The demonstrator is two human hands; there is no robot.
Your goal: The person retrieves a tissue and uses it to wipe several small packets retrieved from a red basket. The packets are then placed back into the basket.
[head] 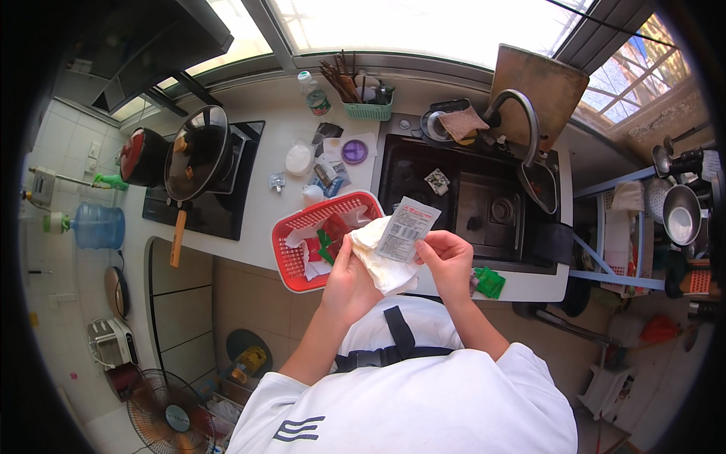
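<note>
My left hand (350, 284) holds a crumpled white cloth or tissue (385, 272), its thumb pressed on the left side. Between the thumb and fingers of my right hand (448, 261) is a flat silver-grey printed sachet (407, 230), which lies over the right part of the white bundle. Behind my left hand a red plastic basket (286, 264) sits at the counter's front edge, with white papers and red and green wrappers inside. Green packets (489, 282) lie on the counter just right of my right hand. Another small packet (437, 181) rests in the dark sink (397, 164).
A lidded pan (198, 153) stands on the hob at left, its wooden handle past the counter edge. Behind the basket are a purple round lid (354, 151), packets and a white plug adapter (277, 181). A curved faucet (530, 125) overhangs the sink.
</note>
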